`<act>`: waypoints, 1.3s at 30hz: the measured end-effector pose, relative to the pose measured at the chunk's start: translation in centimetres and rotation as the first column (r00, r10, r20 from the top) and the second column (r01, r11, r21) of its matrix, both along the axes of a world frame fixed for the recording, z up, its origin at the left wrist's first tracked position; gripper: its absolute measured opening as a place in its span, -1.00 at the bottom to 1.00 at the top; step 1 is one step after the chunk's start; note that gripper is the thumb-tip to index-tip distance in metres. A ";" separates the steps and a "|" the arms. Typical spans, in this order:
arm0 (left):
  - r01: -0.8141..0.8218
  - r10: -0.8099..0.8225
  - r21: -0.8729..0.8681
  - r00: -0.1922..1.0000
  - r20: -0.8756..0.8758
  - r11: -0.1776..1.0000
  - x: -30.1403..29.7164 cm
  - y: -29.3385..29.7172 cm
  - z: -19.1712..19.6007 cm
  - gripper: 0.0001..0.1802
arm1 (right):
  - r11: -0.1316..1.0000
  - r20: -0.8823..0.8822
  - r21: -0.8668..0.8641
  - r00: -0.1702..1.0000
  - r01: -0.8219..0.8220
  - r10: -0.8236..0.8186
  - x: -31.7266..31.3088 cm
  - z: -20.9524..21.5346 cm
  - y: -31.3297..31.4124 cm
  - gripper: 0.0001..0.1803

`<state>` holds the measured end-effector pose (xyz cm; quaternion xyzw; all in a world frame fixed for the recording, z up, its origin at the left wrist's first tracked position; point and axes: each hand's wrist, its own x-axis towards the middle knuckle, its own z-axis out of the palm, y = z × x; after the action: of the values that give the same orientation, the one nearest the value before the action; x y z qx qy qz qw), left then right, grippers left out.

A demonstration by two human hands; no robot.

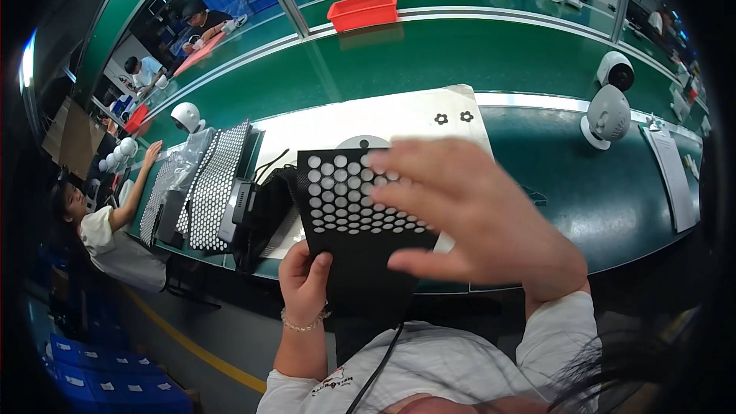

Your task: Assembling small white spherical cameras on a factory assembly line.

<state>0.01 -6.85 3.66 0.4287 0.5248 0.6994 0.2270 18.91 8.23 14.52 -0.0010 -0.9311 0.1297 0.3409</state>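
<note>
A black sheet [360, 272] with rows of round white dots on its upper part is tilted in front of me above the table edge. My left hand [303, 280] grips its lower left edge, thumb on the front face. Over the dotted part hovers my right hand [475, 211], slightly blurred, its fingers spread and thumb apart. Its fingertips cover some dots; whether they touch the sheet I cannot tell. Behind the sheet lies a white paper mat [399, 116] bearing two small black flower-shaped pieces [453, 117]. Black mesh fabric [268, 207] sits beside the sheet's left edge.
More dotted sheets [211, 192], clear plastic wrap [176, 159] and a grey-black device [236, 211] lie at left. White round-headed cameras [609, 117] stand at right, near papers [668, 176]. A red bin [363, 11] is across the green table. A person [115, 222] sits at left.
</note>
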 end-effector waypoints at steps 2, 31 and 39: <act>-0.026 0.026 0.016 1.000 0.002 1.000 0.7 -0.6 1.0 -0.84 | 0.996 0.062 0.074 0.997 -0.056 0.052 -0.7 -0.6 -1.2 -0.48; 0.010 -0.019 -0.058 0.988 -0.151 0.998 1.6 -0.2 -0.6 -0.61 | 0.877 0.130 -0.304 0.895 -0.373 0.426 -1.9 -2.1 2.0 -0.89; 0.218 -0.253 -0.173 0.944 -0.212 0.960 0.7 1.3 -1.0 -0.31 | 0.938 0.209 -0.348 0.974 -0.008 0.086 -3.1 -4.7 6.2 -0.91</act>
<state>0.73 -5.55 2.65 0.5492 0.5429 0.5717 0.2773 15.77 14.46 9.83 -0.0526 -0.9259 0.2979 0.2263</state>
